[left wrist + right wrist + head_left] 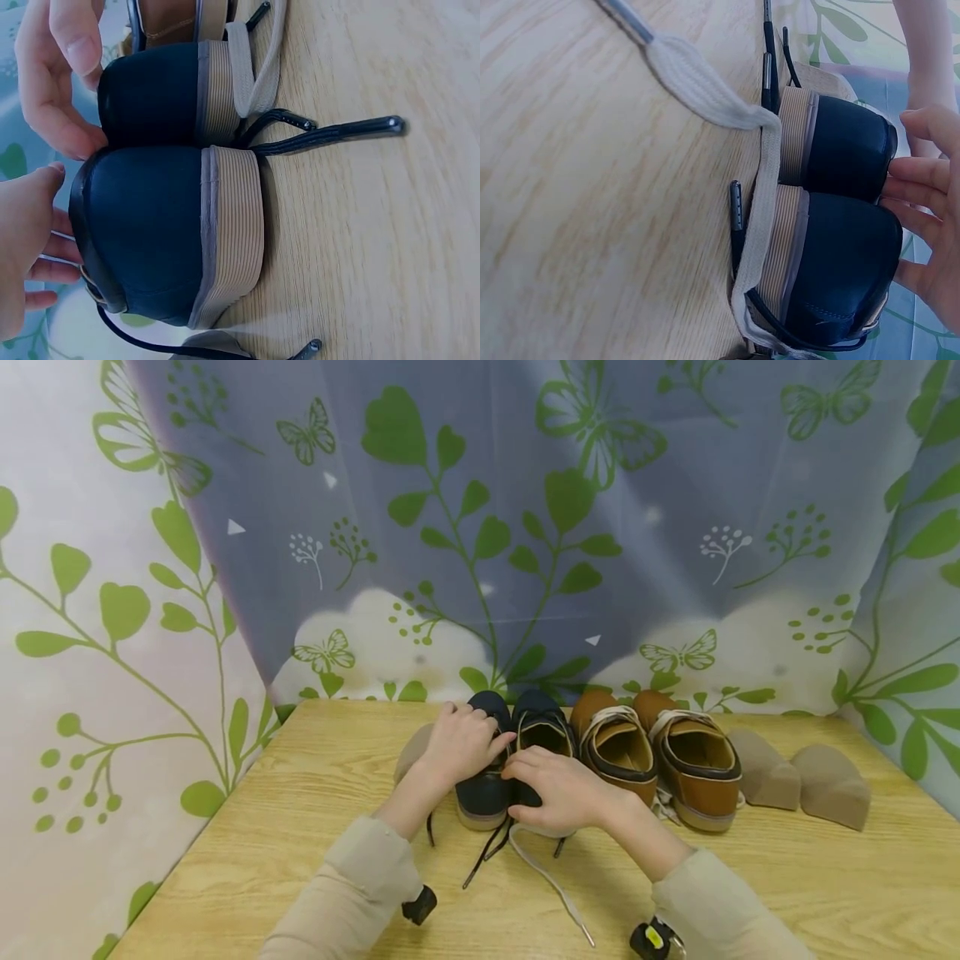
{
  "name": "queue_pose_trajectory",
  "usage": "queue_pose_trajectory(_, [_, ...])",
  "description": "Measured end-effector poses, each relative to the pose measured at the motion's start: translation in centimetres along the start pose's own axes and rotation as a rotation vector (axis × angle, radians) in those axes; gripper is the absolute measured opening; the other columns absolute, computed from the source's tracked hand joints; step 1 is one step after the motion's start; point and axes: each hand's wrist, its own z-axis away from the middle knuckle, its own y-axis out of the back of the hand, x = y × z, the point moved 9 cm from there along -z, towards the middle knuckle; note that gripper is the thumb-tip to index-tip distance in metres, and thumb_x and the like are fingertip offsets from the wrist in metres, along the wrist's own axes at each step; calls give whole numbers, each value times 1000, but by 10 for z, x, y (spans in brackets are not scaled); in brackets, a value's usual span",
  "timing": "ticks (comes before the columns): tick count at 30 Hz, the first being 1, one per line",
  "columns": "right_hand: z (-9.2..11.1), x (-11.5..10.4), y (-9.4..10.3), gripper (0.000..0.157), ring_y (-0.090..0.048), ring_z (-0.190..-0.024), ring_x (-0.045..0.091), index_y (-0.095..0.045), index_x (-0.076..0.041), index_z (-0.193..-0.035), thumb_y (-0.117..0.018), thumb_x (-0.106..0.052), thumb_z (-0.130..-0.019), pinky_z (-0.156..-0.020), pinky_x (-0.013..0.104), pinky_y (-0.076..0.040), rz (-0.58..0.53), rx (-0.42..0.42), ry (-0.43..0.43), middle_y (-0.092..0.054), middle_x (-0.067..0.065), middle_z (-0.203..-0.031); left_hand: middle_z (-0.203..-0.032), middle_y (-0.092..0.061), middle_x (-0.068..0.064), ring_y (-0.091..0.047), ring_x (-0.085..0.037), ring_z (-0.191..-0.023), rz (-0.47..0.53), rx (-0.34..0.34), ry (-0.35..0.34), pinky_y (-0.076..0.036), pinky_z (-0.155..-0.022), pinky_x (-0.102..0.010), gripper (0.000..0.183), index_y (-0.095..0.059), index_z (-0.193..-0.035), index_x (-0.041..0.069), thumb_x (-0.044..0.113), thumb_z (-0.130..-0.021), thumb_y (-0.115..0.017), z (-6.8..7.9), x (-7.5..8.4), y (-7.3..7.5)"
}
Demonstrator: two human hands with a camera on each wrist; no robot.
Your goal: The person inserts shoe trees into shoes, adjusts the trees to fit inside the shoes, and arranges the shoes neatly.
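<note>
Two dark shoes point(844, 262) are touched at their top edges by the right hand point(939, 225). On the side away from the hand, a white lace point(769, 180) is trailed past the soles point(780, 255) onto the table point(615, 225), with black laces point(739, 244) near it.

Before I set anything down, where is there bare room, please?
Bare table lies left of the leftmost beige block, and between the right sleeve and the two rightmost blocks. The dark shoes and brown shoes stand crowded, laces trailing in front.
</note>
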Motion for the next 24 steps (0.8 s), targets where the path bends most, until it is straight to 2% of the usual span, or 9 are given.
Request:
queue_pose_trajectory(7, [1,-1,0,37,-51,-108,20,-61,-9,-115,-61,-33,-87,-87,37,-45,-6,5,-2,-56,3,-116,-56,-56,3,-56,-17,-58,59,28,2,-39,-63,-33,35,-66,-72,17,42,-93,-51,7,-4,13])
queue_pose_trajectory(11, [1,-2,0,37,-50,-108,20,-61,-9,-115,-62,-33,-87,-87,36,-45,-13,10,1,-56,3,-117,-60,-58,3,-57,-16,-61,99,33,16,-40,-66,-35,29,-66,-76,16,37,-92,-55,12,-10,17])
queue_pose_trajectory(14, [1,-2,0,37,-50,-108,20,-60,-9,-115,-62,-33,-87,-86,37,-45,-13,16,3,-56,3,-117,-63,-59,2,-57,-17,-62,134,63,29,-40,-66,-36,23,-66,-76,15,32,-90,-59,16,-16,21])
queue_pose_trajectory(17, [2,-1,0,38,-50,-108,20,-60,-9,-116,-62,-33,-86,-86,37,-45,-12,18,1,-55,3,-117,-59,-55,3,-55,-17,-58,147,97,42,-40,-63,-36,21,-63,-71,15,28,-88,-62,20,-24,24])
queue_pose_trajectory(20, [2,0,-1,38,-50,-109,20,-60,-10,-117,-61,-33,-87,-87,37,-45,-10,15,-2,-55,3,-118,-57,-53,3,-53,-17,-55,152,107,62,-38,-60,-35,22,-61,-68,14,25,-87,-64,25,-32,25])
queue_pose_trajectory(24, [2,0,-1,39,-50,-110,20,-60,-9,-117,-61,-33,-87,-86,37,-45,-12,13,-9,-55,3,-119,-58,-53,1,-53,-18,-56,164,78,96,-36,-59,-35,22,-60,-68,13,23,-86,-65,32,-43,19])
